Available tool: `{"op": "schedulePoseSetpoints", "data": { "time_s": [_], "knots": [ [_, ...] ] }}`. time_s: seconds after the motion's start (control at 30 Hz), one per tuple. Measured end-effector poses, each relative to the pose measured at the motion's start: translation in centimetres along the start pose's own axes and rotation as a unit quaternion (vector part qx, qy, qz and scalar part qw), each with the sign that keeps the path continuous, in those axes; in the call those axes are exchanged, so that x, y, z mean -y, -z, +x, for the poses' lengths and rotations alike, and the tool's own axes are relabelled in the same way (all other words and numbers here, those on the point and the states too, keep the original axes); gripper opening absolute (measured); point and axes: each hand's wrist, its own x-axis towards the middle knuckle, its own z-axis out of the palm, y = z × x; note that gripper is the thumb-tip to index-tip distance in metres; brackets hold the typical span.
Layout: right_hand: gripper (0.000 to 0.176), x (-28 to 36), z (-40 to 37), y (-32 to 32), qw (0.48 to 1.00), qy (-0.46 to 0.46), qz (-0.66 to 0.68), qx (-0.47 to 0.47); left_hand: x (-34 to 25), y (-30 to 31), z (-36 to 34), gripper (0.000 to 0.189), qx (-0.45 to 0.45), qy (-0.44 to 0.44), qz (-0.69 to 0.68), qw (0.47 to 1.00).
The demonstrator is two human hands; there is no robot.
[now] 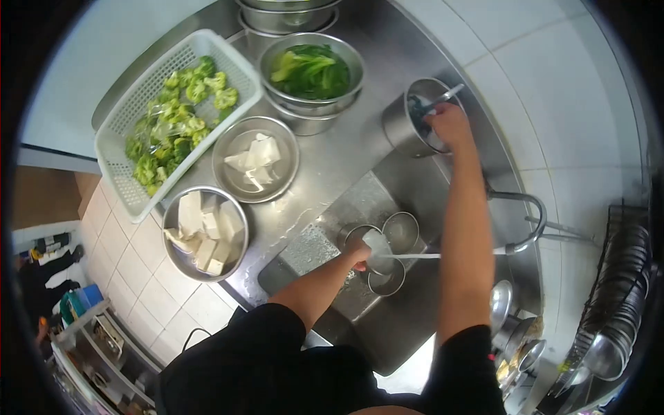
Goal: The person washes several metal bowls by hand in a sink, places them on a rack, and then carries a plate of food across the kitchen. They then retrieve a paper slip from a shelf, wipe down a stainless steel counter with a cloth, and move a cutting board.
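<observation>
My left hand [359, 252] holds a small white bowl [377, 243] in the sink [360, 200], under a stream of water from the tap [520, 220]. Two small steel bowls [401, 230] sit in the sink beside it. My right hand [449, 124] reaches into a steel pot [408, 124] on the counter behind the sink; a utensil handle [448, 95] sticks out of the pot. What the right hand's fingers grip inside the pot is hidden.
On the steel counter stand a white basket of broccoli [173, 117], a steel bowl of leafy greens [311, 69], and two steel bowls of tofu pieces [256, 159] [205, 232]. Stacked pans and ladles [609, 290] fill a rack at right.
</observation>
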Motion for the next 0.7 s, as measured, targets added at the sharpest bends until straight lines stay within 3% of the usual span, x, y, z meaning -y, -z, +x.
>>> {"op": "schedulePoseSetpoints", "data": {
  "time_s": [0.03, 0.07, 0.1, 0.13, 0.17, 0.2, 0.33, 0.4, 0.43, 0.47, 0.5, 0.53, 0.57, 0.6, 0.63, 0.7],
  "knots": [
    [0.041, 0.0, 1.5, -1.0, 1.0, 0.002, -0.003, 0.006, 2.1, -0.9, 2.7, 0.024, 0.11, 0.035, -0.028, 0.993],
    [0.044, -0.3, 2.4, -2.2, 0.995, -0.013, -0.03, 0.092, 3.3, -1.5, 4.0, 0.023, 0.219, 0.068, -0.053, 0.972],
    [0.047, -0.9, 3.2, -3.3, 0.983, -0.032, -0.056, 0.174, 1.0, -0.3, 0.3, 0.024, 0.204, 0.041, 0.08, 0.975],
    [0.047, -2.3, 4.3, -5.1, 0.983, -0.039, -0.056, 0.171, 0.6, 0.1, -0.3, 0.029, 0.212, 0.026, 0.177, 0.961],
    [0.047, -4.3, 5.2, -7.3, 0.987, -0.055, -0.013, 0.154, 1.8, -0.7, -0.3, 0.032, 0.116, -0.157, 0.295, 0.936],
    [0.047, -5.7, 5.4, -8.1, 0.988, -0.071, 0.03, 0.134, 3.1, -1.5, -0.4, 0.034, 0.016, -0.334, 0.393, 0.857],
    [0.048, 1.2, -0.3, 2.5, 0.977, -0.151, 0.043, 0.142, -1.1, 2.7, -9.0, 0.04, 0.009, -0.353, 0.424, 0.834],
    [0.059, 0.1, -2.7, 4.7, 0.977, -0.104, 0.187, 0.015, -0.4, 4.2, -9.0, 0.045, -0.035, -0.461, 0.423, 0.779],
    [0.067, -0.8, -3.9, 4.1, 0.957, -0.142, 0.236, -0.092, -0.6, 4.9, -8.8, 0.045, -0.027, -0.463, 0.431, 0.774],
    [0.067, -2.1, -5.4, 4.1, 0.954, -0.151, 0.238, -0.098, -1.3, 5.5, -8.3, 0.05, -0.014, -0.445, 0.336, 0.83],
    [0.068, -2.1, -8.3, 4.1, 0.879, -0.156, 0.437, -0.113, -1.5, 6.0, -8.0, 0.056, -0.001, -0.416, 0.238, 0.878],
    [0.069, -2.0, -11.3, 3.7, 0.762, -0.154, 0.616, -0.126, -1.0, 6.8, -8.0, 0.059, -0.096, -0.446, 0.304, 0.837],
    [0.069, -1.8, -14.4, 3.0, 0.756, -0.169, 0.619, -0.13, -0.6, 7.4, -7.8, 0.062, -0.187, -0.469, 0.364, 0.782],
    [0.067, -1.6, -18.0, 1.8, 0.712, -0.168, 0.672, -0.113, -0.9, 7.6, -7.8, 0.067, -0.212, -0.386, 0.309, 0.843],
    [0.065, -1.3, -21.4, 0.5, 0.663, -0.171, 0.722, -0.098, -0.5, 8.7, -6.9, 0.067, -0.195, -0.37, 0.216, 0.882],
    [0.061, -3.1, -27.1, -8.8, 0.818, -0.085, 0.526, -0.216, -2.1, 9.3, -9.3, 0.064, -0.182, -0.309, 0.198, 0.912]
  ]
}}
